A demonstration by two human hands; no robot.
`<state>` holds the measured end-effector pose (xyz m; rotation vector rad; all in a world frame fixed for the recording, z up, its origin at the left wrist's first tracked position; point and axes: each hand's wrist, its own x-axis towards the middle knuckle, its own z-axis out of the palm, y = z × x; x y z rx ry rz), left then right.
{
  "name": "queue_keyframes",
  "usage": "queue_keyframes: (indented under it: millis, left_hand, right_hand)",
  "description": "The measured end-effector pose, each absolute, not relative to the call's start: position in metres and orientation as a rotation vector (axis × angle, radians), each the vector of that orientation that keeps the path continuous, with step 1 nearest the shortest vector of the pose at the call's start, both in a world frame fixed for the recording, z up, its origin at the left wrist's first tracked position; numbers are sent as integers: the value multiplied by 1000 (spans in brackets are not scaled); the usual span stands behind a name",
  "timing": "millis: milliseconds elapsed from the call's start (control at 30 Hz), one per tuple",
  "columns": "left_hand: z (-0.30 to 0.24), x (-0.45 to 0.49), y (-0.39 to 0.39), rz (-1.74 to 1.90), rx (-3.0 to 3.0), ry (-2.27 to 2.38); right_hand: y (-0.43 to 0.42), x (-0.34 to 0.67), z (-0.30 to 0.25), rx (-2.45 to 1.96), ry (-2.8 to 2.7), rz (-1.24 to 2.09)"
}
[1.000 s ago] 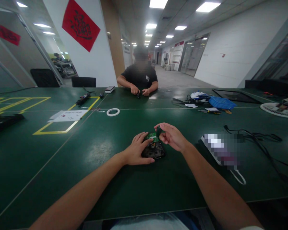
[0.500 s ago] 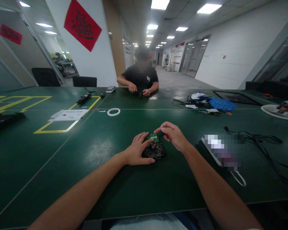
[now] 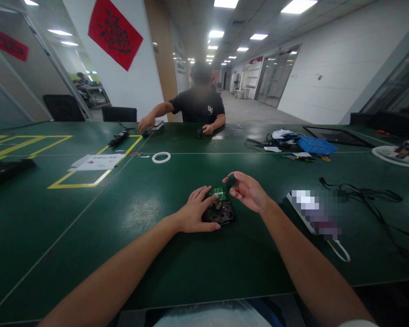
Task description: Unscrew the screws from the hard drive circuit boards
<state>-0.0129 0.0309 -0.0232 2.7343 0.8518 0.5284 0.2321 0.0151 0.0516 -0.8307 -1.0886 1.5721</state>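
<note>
A small black device with a green circuit board lies flat on the green table, looking much like a hard drive. Across its left side rests my left hand, fingers stretched over the far left edge and thumb along the near edge, holding it against the tabletop. Just above its far right corner is my right hand, fingers curled and thumb drawn toward the index finger in a pinch. Whatever small thing the pinch may contain cannot be made out.
White-cased phone with a strap and black cables lie to the right. Farther back are a blue basket, a tool and a white tape ring. Paper lies inside yellow tape. A person sits opposite.
My right hand's fingers have shifted slightly up and turned beside the device; my left hand stays put. The person opposite has stretched an arm toward the small items at the far left.
</note>
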Motion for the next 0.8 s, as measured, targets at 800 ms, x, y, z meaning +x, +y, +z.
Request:
queue_keyframes:
  millis: [800]
  left_hand:
    - [-23,-12,30,504,2736,867]
  right_hand:
    - [12,234,56,-855,-1193,1564]
